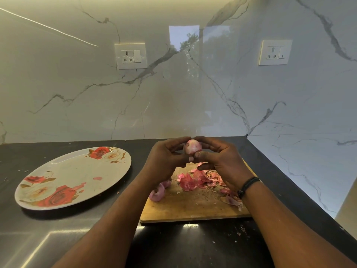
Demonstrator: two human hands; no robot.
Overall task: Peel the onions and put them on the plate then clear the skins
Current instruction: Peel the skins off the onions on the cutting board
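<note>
**Onion held up in both hands above the board**

A small onion (192, 146), pale pink and mostly stripped to its glossy flesh, is gripped between the left hand (167, 161) and the right hand (222, 163), fingers of both curled round it, above the far edge of the wooden chopping board (193, 206). Dry pink skins (199, 178) are heaped on the board's far right part, with more at its right edge. Two unpeeled red onions (159, 192) are seen by the board's left edge, partly hidden under the left wrist. The floral plate (77, 171) is set on the black counter (38, 229), left of the board, bearing only skin scraps.
</note>
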